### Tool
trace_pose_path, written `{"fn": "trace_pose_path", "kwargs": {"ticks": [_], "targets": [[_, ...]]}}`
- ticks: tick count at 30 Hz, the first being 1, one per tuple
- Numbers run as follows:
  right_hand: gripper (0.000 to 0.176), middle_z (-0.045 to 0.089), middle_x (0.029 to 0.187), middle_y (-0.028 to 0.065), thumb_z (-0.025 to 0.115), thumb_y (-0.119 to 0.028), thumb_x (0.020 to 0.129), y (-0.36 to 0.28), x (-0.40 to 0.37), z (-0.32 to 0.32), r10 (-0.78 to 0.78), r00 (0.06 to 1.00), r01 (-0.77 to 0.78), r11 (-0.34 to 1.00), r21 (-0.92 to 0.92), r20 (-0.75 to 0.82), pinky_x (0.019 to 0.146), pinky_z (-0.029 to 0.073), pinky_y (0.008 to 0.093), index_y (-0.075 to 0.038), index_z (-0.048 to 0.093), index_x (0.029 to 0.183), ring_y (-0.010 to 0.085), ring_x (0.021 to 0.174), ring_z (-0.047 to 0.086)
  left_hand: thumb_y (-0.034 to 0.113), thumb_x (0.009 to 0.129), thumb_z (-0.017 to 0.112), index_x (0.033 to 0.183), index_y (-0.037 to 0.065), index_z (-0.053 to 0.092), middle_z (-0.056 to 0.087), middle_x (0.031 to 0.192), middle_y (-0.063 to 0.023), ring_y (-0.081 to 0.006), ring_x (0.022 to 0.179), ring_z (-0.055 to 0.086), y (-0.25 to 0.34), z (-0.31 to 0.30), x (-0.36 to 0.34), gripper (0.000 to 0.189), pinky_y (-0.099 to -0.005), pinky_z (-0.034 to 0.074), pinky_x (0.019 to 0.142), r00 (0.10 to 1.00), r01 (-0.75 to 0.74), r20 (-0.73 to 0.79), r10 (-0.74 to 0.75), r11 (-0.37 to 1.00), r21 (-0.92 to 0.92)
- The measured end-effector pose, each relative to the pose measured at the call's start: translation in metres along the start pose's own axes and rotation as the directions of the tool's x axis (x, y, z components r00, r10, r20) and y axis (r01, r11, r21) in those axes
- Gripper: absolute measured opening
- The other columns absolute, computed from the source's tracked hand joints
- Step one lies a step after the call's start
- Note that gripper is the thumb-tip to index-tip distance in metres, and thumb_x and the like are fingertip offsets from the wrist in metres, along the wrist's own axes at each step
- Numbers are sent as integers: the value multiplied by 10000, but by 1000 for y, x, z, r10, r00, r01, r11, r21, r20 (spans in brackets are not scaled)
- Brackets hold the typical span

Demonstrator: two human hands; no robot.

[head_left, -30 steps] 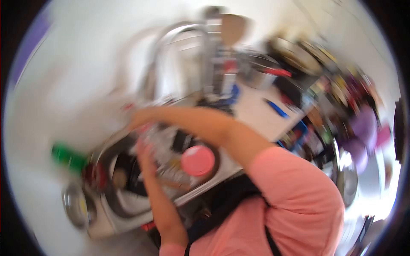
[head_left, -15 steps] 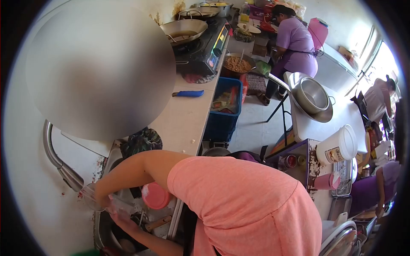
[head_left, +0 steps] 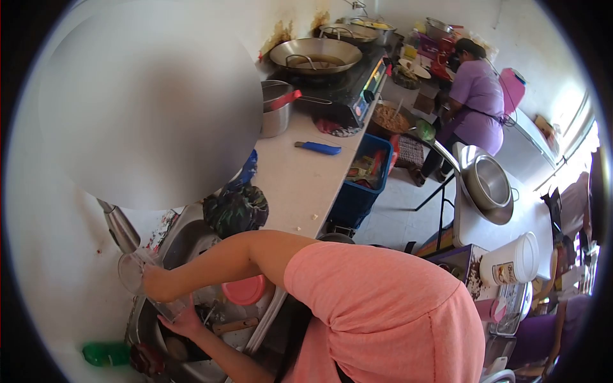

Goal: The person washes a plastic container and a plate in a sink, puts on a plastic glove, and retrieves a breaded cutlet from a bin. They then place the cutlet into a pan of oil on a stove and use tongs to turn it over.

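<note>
My right hand [head_left: 161,284] lies across the middle of a clear plastic container [head_left: 131,273], with its fingers curled round it and mostly hidden. Lower down, my left hand [head_left: 182,320] grips the container's other end. The container is tilted over the steel sink [head_left: 142,322], its round rim close to the tap [head_left: 121,233]. Near my forearms in the sink are a pink lid or tub [head_left: 244,290], a wooden handle [head_left: 236,326] and dark wet cookware, partly hidden by my arms.
A dark patterned bag [head_left: 235,210] stands by the sink. On the counter [head_left: 287,185] lies a blue-handled tool [head_left: 318,148], with a pot [head_left: 276,118] and a wok [head_left: 316,56] beyond. A green bottle [head_left: 106,353] is at lower left. A person in purple [head_left: 476,96] works farther off.
My view has shifted, so the counter things sit farther right and the pot and green bottle show more. Both hands stay at the clear container, which has turned slightly beneath the tap.
</note>
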State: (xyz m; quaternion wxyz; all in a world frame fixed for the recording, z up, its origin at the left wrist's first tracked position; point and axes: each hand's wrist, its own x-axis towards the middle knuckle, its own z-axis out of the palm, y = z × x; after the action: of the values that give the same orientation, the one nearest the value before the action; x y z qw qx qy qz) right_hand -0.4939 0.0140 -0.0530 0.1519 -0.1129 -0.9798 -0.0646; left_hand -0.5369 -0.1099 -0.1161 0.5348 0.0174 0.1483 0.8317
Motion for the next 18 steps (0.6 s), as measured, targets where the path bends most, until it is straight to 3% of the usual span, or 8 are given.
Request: {"fn": "trace_pose_path", "kwargs": {"ticks": [2,5,7,10,12,13,16,18], "targets": [[250,660,860,72,648,-301,673,-4,-3,0,-15,993,5,997,-80,-118,771,355,389,-92,708,797,230,836,590,438,802,619,1379,116,328,354,1416,-73,-290,1350,262,-6,3,-7,722,-640,98,1058,997,70,46,-68,997,-26],[266,660,841,79,656,-293,653,-6,-7,9,-21,963,-10,994,-111,-270,779,366,404,-78,698,803,238,831,592,456,807,603,1299,148,451,469,1329,-47,-253,1272,355,-2,2,-8,600,-550,226,1005,985,137,108,-134,990,-22],[269,663,817,83,666,-283,643,-7,-14,0,-15,968,2,999,-52,-250,786,385,419,-73,693,809,258,833,602,432,805,600,1256,138,491,497,1298,-45,-238,1248,379,6,-15,-2,549,-514,263,965,983,147,113,-143,989,-27],[278,667,781,78,682,-271,621,3,-9,-15,-29,980,-20,969,247,195,792,417,439,-88,692,830,270,795,625,401,804,589,1180,127,547,532,1257,-47,-219,1211,419,16,-28,5,467,-474,291,925,985,124,124,-122,992,-6],[221,669,764,79,689,-258,605,18,-16,-22,-118,989,94,968,233,92,794,429,444,-108,689,767,264,767,636,389,802,582,1137,121,573,546,1241,-52,-215,1189,444,17,-28,4,429,-463,302,915,979,103,173,-104,995,17],[193,670,756,80,693,-252,597,27,-17,-24,-163,986,150,964,221,40,795,435,447,-118,687,735,261,753,642,388,799,580,1120,118,580,548,1238,-55,-216,1179,454,17,-25,4,420,-462,308,915,971,94,220,-98,995,27],[119,656,718,40,635,-250,687,55,-8,-20,-308,944,322,938,-125,117,729,442,463,-148,697,692,256,737,644,387,786,582,1094,112,586,555,1230,-64,-219,1159,476,16,-17,6,413,-467,333,910,951,90,295,-97,995,38],[103,634,658,27,634,-243,663,57,-15,-31,-383,924,381,909,-168,23,732,443,461,-153,684,655,242,709,638,401,765,597,1094,110,584,559,1224,-67,-226,1155,481,17,-23,7,439,-477,355,908,957,125,261,-124,992,14]]}}
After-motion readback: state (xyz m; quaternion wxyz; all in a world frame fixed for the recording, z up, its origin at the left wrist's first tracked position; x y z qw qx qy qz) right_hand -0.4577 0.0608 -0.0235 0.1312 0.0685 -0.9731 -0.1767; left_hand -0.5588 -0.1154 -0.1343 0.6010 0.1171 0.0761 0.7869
